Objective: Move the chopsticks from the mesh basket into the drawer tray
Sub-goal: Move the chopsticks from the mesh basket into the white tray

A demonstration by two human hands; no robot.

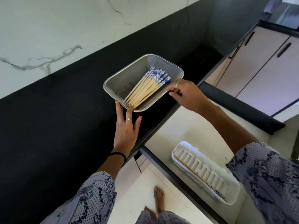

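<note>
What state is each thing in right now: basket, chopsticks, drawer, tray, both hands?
mesh basket: upright on the black counter, near its edge.
chopsticks: bundled inside the basket, blue patterned ends pointing away.
drawer: pulled open below the counter.
drawer tray: in the drawer, at least one chopstick along its near side.
left hand: open, fingertips at the basket's near rim.
right hand: fingers curled at the basket's right rim, grip unclear.

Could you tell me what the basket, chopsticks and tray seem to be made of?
Basket: fine metal mesh, silvery, see-through walls with a shiny rim. Chopsticks: probably bamboo or wood, pale matt shafts, blue-and-white patterned tops. Tray: likely white plastic, smooth moulded ridges.
</note>
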